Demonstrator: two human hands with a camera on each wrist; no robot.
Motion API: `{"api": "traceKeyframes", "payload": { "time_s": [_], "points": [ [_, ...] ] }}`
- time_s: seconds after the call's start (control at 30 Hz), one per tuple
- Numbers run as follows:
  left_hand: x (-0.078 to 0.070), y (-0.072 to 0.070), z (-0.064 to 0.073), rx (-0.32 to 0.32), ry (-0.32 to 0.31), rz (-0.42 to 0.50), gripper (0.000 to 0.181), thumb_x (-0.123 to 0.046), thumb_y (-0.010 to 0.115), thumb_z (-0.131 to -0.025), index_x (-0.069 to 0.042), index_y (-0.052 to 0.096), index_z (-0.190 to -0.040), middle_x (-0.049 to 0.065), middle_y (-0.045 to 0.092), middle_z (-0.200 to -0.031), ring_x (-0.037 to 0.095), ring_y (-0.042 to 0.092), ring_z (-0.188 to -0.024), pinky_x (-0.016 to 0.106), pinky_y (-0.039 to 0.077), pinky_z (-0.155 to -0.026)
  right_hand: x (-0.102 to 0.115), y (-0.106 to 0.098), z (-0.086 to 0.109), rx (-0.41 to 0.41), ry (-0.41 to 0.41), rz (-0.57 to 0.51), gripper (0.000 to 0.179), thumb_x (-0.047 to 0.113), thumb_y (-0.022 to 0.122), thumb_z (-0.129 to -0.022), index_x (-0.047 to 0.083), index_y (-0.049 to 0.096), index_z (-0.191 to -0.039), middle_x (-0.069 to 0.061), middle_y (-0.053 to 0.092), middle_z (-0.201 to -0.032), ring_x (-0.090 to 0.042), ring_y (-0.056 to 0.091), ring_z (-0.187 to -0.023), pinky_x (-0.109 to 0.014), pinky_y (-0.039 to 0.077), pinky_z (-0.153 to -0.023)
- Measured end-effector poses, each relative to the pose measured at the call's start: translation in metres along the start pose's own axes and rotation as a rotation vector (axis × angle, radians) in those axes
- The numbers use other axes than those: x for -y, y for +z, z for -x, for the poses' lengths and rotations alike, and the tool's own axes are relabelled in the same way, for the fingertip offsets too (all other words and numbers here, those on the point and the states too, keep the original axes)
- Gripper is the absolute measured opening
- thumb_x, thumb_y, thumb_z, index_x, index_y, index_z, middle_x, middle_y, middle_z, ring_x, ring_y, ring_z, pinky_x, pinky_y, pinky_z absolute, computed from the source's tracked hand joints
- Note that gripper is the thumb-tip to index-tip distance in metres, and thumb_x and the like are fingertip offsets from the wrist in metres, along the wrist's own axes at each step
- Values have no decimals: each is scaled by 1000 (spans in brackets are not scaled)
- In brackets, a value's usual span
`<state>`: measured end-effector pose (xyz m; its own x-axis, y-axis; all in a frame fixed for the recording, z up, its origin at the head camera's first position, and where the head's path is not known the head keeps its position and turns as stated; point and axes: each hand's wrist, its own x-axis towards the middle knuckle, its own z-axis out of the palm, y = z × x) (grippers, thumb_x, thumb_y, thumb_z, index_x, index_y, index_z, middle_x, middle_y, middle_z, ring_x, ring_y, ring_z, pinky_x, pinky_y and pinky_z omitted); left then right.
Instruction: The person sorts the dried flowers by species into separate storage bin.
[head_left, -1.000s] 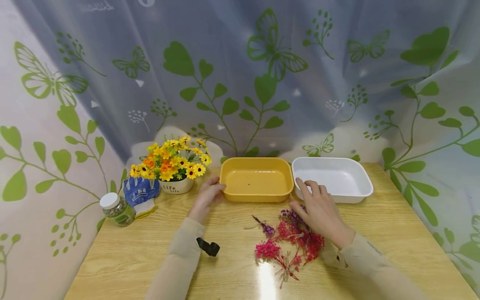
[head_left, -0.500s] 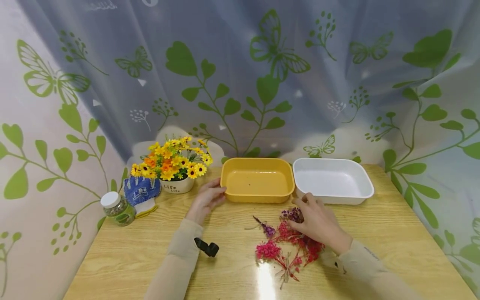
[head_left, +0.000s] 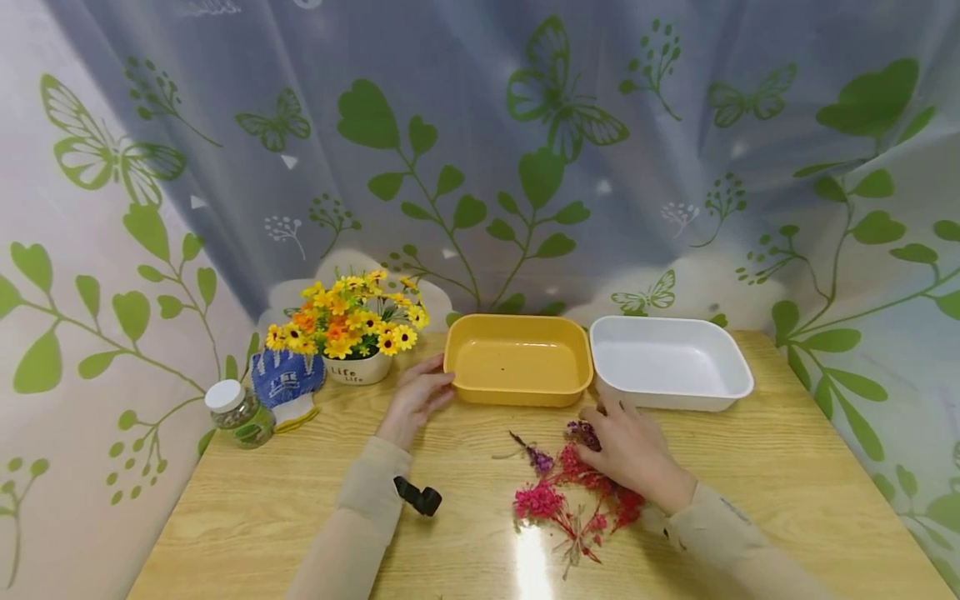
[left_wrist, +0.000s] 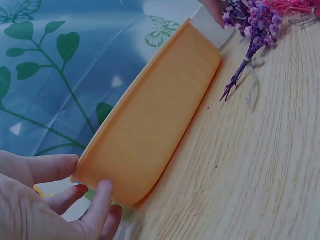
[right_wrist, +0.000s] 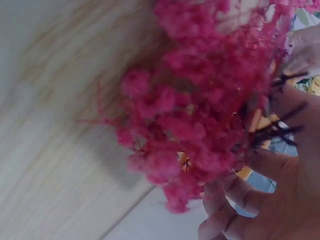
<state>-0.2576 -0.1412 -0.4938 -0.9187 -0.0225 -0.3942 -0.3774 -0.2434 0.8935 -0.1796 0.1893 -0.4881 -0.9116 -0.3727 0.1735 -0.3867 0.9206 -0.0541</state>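
My left hand (head_left: 415, 400) touches the left end of the yellow tray (head_left: 517, 397) with its fingertips. In the left wrist view, these fingers (left_wrist: 55, 167) reach the tray's rim and outer wall at the corner. My right hand (head_left: 637, 450) is over the heap of dried flowers, its fingers curled around a purple dried flower bunch (head_left: 582, 433) at the top. Dark stems (right_wrist: 280, 132) stick out beside the palm in the right wrist view. Pink dried flowers (head_left: 540, 500) lie below, partly hidden by that hand. A small purple sprig (head_left: 538, 458) lies apart on the left.
A white tray (head_left: 675, 402) stands right of the yellow one. On the left are a pot of yellow flowers (head_left: 360, 371), a blue work glove (head_left: 288, 379) and a white-lidded jar (head_left: 251, 425). A patterned curtain (head_left: 465, 125) hangs behind the wooden table (head_left: 247, 517).
My right hand has come down from the white tray's near edge onto the purple flowers, and its fingers have curled in. The left hand stays at the yellow tray.
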Motion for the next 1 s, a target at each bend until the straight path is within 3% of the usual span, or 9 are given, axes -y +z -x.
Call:
{"api": "traceKeyframes", "payload": {
  "time_s": [0.13, 0.33, 0.5, 0.63, 0.73, 0.87, 1.0],
  "points": [
    [-1, 1, 2, 0, 9, -21, 56, 0, 62, -102, -6, 50, -157, 19, 54, -155, 12, 65, -103, 18, 59, -78, 3, 2, -1, 38, -12, 7, 50, 43, 84, -86, 12, 73, -124, -11, 64, -107, -30, 62, -90, -43, 54, -59],
    [-1, 0, 3, 9, 7, -28, 56, 0, 61, -103, -6, 49, -157, 18, 54, -155, 13, 65, -105, 20, 60, -82, 2, 3, -1, 86, 12, -45, 47, 36, 84, -87, 11, 72, -126, -11, 65, -107, -29, 65, -91, -42, 56, -59],
    [-1, 0, 4, 6, 10, -38, 55, -1, 61, -103, -6, 49, -157, 18, 54, -151, 11, 65, -101, 20, 60, -82, -2, -4, -2, 124, 53, -191, 47, 32, 80, -91, 10, 70, -131, -17, 71, -124, -36, 72, -102, -54, 63, -76],
    [-1, 0, 5, 8, 12, -43, 56, -2, 62, -103, -8, 49, -157, 17, 54, -152, 14, 64, -108, 24, 61, -91, -7, -12, -2, 137, 88, -324, 50, 31, 75, -96, 7, 65, -139, -22, 70, -136, -45, 70, -117, -62, 59, -95],
    [0, -1, 5, 3, 4, -34, 57, -2, 62, -103, -9, 49, -157, 16, 54, -155, 17, 63, -115, 27, 60, -97, -11, -17, -1, 121, 91, -395, 51, 30, 72, -99, 4, 64, -142, -23, 70, -136, -47, 67, -122, -64, 56, -101],
    [0, -1, 5, -2, 0, -29, 57, -2, 63, -103, -9, 49, -157, 16, 53, -156, 20, 62, -120, 32, 59, -104, -16, -21, 0, 91, 87, -502, 52, 29, 72, -101, 2, 62, -144, -24, 69, -138, -45, 67, -122, -62, 58, -100],
    [0, -1, 5, 3, 2, -27, 57, -1, 63, -103, -8, 49, -157, 17, 53, -157, 22, 61, -124, 41, 54, -115, -22, -26, 0, 83, 105, -638, 58, 28, 70, -102, -1, 55, -150, -27, 62, -145, -39, 72, -112, -48, 65, -87]
  ]
}}
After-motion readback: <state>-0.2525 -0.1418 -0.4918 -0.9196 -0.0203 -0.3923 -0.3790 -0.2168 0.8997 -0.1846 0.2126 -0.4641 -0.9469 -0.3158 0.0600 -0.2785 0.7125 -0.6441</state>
